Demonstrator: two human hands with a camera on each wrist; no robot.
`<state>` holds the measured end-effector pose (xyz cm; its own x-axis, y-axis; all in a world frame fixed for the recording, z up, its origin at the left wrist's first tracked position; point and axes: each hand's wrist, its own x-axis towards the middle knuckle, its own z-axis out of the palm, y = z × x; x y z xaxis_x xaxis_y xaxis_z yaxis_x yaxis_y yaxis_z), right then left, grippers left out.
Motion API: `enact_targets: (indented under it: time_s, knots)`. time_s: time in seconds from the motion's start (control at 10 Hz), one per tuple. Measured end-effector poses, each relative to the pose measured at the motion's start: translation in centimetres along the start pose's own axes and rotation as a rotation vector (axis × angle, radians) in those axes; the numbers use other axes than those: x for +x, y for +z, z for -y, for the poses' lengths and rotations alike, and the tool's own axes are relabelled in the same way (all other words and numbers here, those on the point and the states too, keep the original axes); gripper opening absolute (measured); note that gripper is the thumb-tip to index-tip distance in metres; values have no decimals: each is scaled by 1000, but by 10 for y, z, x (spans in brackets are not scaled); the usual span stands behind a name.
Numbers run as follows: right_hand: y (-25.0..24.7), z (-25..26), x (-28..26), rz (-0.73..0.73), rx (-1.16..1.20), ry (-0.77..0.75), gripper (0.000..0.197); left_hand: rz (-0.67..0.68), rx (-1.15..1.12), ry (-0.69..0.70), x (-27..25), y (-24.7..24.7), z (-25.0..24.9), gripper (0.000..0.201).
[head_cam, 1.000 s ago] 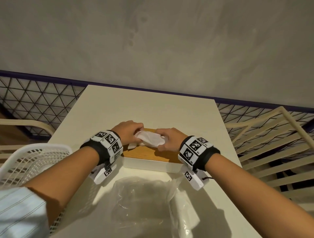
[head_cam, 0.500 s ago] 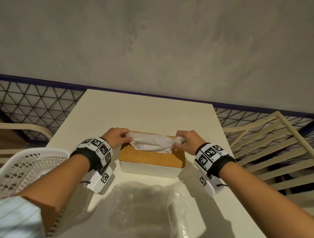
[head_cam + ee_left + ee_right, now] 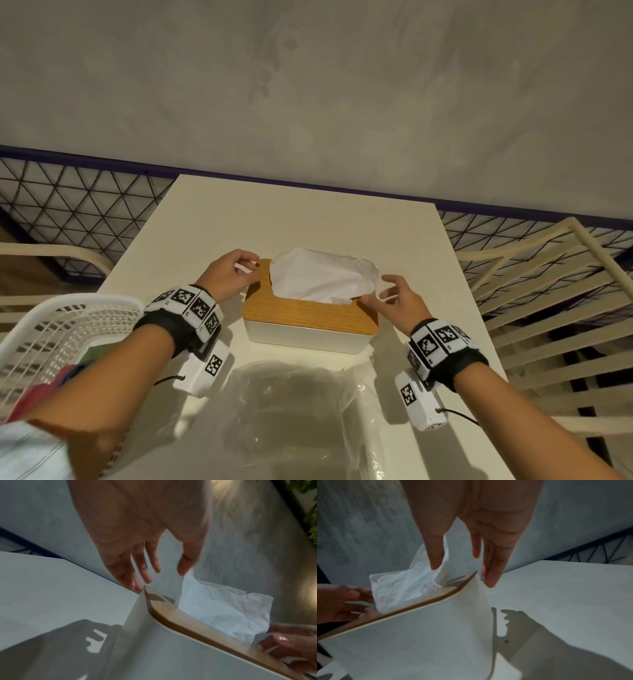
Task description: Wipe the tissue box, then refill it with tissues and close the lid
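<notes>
I found no readable words, brand names or numbers anywhere in my views. The only sign-like marks were black-and-white square code patterns on the wristbands (image 3: 191, 305) and on the white camera housings (image 3: 205, 371) below each wrist; they carried no legible characters.

On your near left you have a white perforated basket (image 3: 51, 329) at the edge of the white table (image 3: 308, 219), with coloured items inside. A crumpled clear plastic bag (image 3: 291, 411) lies on the table closest to you. Cream slatted chairs (image 3: 548, 308) flank the table before a grey wall (image 3: 308, 85).
</notes>
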<state>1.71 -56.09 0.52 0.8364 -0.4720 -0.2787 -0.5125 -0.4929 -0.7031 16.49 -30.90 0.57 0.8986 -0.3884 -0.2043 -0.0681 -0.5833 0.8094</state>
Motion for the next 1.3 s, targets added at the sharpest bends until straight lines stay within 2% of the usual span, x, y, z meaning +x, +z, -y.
enact_targets:
  time_s: [0.1,0.2,0.3,0.5,0.7,1.0,1.2,1.3]
  knots:
    - [0,-19,-7,147,-45,95,77,211,-22,-129,-6,1,5,76]
    - [7,-29,-10,292,47,129,71,333,-4,-123,-15,6,6,89]
    - [12,-28,-5,307,26,68,56,345,27,-95,-17,10,10,89]
    - [20,-12,16,258,69,43,55,293,-8,-95,-10,-1,15,82]
    - [34,2,40,220,70,56,52,242,34,-190,15,-11,24,83]
    - [39,3,49,161,105,105,45,209,54,-199,35,-9,25,79]
    - [34,-4,34,112,157,156,41,49,111,-186,11,-3,24,66]
    - [26,-9,17,49,167,134,29,-12,99,-127,-13,1,20,59]
